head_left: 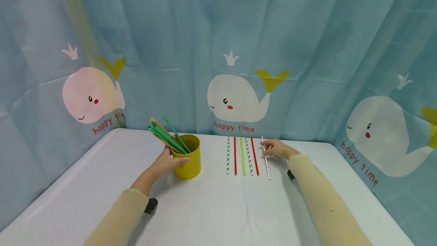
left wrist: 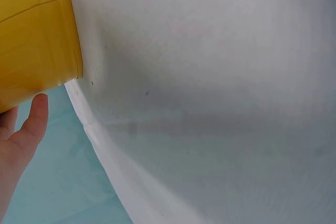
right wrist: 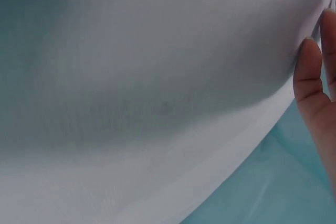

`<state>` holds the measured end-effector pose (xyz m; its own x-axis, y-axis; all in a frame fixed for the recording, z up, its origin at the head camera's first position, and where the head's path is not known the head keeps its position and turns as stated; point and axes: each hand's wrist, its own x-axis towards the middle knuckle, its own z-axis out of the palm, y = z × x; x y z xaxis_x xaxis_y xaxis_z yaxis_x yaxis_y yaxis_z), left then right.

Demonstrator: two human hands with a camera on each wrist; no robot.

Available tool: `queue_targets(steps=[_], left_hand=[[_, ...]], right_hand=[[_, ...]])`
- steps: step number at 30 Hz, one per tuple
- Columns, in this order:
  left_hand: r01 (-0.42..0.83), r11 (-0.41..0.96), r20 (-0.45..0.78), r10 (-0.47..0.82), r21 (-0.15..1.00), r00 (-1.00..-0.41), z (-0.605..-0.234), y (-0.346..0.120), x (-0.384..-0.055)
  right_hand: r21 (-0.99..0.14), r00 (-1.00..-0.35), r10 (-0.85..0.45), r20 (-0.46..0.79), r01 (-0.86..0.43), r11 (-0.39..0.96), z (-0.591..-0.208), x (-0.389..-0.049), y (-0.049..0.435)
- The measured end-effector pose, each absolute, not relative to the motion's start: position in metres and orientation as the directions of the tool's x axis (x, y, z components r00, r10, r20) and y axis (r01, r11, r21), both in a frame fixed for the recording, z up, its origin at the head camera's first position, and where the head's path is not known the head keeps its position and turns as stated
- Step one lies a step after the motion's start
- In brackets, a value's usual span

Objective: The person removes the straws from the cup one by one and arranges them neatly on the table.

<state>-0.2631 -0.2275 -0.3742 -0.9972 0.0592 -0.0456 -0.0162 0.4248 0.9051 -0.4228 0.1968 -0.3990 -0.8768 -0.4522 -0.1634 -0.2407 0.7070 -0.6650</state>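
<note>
A yellow bucket [head_left: 188, 168] stands on the table left of the middle, with several green and tan paper straws [head_left: 164, 136] leaning out of it to the left. My left hand [head_left: 167, 160] holds the bucket by its left side, thumb across the front and the other fingers partly hidden behind. In the left wrist view the yellow bucket wall [left wrist: 37, 40] rises over my fingers. To the right, my right hand [head_left: 278, 148] pinches a white patterned straw [head_left: 267, 166] near its upper half, the straw lying along the table. The right wrist view shows fingertips [right wrist: 310, 56] down at the tabletop.
Beside the white straw lies a row of straws: a red one [head_left: 255, 156], a green-striped one [head_left: 249, 155], a lime green one [head_left: 242, 156], another red one and another green-striped one. A blue curtain [head_left: 170, 90] with whale prints hangs behind the white table [head_left: 211, 208].
</note>
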Motion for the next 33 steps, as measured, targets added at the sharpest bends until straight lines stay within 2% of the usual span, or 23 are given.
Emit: queue_targets(steps=[7, 14, 18, 24, 33], left_hand=[[-0.009, 0.429, -0.041, 0.067, 0.903, -0.997, -0.374, -0.227, -0.263], [-0.023, 0.427, -0.052, 0.057, 0.904, -0.997, -0.374, -0.228, -0.263], [-0.02, 0.421, -0.05, 0.06, 0.907, -0.997, -0.374, -0.227, -0.264], [-0.014, 0.42, -0.047, 0.068, 0.908, -0.997, -0.373, -0.228, -0.264], [-0.019, 0.432, -0.052, 0.066, 0.902, -0.996, -0.374, -0.227, -0.264]], right_hand=[[-0.66, -0.865, -0.456, -0.209, -0.22, 0.719, -0.4, -0.423, 0.201], [-0.548, -0.822, -0.488, -0.295, -0.273, 0.791, -0.39, -0.41, 0.205], [-0.529, -0.809, -0.483, -0.334, -0.263, 0.807, -0.388, -0.403, 0.207], [-0.455, -0.823, -0.465, -0.326, -0.294, 0.84, -0.39, -0.399, 0.205], [-0.42, -0.863, -0.389, -0.323, -0.238, 0.876, -0.396, -0.399, 0.198]])
